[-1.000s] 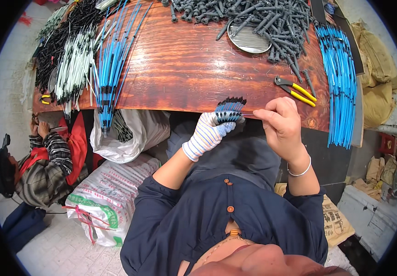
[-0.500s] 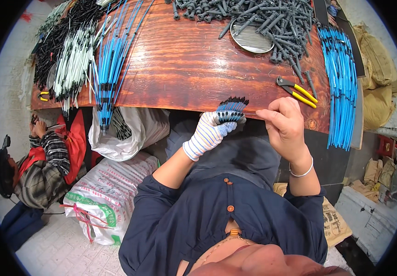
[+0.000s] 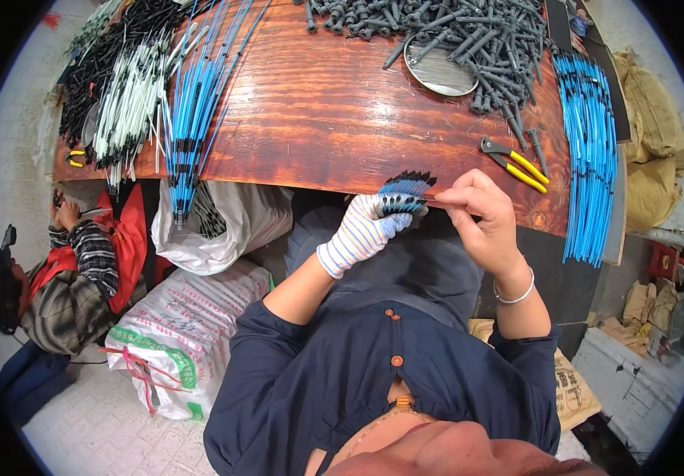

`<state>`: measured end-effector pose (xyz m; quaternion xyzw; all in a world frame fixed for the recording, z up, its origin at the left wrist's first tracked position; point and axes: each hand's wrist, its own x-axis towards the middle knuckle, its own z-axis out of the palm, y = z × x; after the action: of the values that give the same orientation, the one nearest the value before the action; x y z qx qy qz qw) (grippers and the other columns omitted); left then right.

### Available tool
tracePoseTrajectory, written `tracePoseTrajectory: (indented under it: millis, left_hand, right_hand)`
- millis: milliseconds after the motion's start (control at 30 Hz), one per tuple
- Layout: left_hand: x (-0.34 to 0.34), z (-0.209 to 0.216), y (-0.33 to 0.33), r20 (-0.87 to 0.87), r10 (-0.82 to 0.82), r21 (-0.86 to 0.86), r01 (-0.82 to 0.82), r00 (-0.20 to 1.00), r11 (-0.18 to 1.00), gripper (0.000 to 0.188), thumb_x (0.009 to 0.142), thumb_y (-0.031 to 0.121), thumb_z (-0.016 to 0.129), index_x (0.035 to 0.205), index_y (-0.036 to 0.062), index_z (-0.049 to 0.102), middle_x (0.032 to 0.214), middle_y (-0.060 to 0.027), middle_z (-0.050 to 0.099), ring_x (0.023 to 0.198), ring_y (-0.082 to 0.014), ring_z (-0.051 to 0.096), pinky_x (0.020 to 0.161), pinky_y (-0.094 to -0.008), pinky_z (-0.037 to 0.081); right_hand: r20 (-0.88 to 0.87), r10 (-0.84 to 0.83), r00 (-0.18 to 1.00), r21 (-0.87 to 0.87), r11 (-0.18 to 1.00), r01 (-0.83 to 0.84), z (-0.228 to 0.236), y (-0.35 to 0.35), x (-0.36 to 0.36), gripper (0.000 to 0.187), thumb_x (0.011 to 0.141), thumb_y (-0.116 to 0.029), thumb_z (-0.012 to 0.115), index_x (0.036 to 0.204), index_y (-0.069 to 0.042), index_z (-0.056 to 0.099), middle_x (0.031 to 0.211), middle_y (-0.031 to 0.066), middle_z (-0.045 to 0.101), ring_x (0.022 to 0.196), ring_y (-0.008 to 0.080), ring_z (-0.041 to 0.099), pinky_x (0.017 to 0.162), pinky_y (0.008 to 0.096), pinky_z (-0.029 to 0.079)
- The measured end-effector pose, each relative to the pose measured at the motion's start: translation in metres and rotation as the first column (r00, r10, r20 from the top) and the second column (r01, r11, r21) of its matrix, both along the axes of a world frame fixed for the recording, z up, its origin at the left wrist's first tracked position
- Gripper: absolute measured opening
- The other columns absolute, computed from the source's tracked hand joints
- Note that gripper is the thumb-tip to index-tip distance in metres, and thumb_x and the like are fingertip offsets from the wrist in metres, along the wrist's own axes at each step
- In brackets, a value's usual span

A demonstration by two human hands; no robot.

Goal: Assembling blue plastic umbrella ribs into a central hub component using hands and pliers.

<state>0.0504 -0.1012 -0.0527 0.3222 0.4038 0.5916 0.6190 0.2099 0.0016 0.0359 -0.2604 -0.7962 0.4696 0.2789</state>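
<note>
My left hand (image 3: 358,236), in a white striped glove, is closed round a fanned bunch of short blue rods with black ends (image 3: 405,189), just off the table's front edge. My bare right hand (image 3: 486,216) is beside it, thumb and forefinger pinched on a thin wire-like piece (image 3: 434,199). That piece reaches toward the right side of the bunch; whether it enters one of the rods is too small to tell. The lower part of the bunch is hidden inside my glove.
On the wooden table (image 3: 318,143) are a heap of grey plastic parts (image 3: 469,32), a round dish of thin wires (image 3: 441,73), yellow-handled pliers (image 3: 516,165), and blue rod bundles (image 3: 588,159) (image 3: 191,119). White sacks (image 3: 191,325) stand lower left; a person (image 3: 72,278) works far left.
My right hand has moved slightly left and down, its fingertips now closer to the bunch. My left hand keeps its hold, the bunch shifted a little right.
</note>
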Motion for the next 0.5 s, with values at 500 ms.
tracePoseTrajectory:
  millis: [500]
  left_hand:
    - [0.000,-0.003,0.000,-0.015,-0.006,0.002,0.006,1.000,1.000,0.030,0.082,-0.006,0.058,0.110,0.0009,0.063,0.110,-0.0041,0.062,0.090,-0.0087,0.057,0.079,-0.0232,0.048]
  right_hand:
    - [0.038,0.047,0.998,0.500,0.864,-0.059,0.001,0.007,-0.003,0.027,0.060,0.007,0.063,0.083,-0.006,0.064,0.072,0.0050,0.051,0.066,0.0223,0.050,0.066,0.0337,0.038]
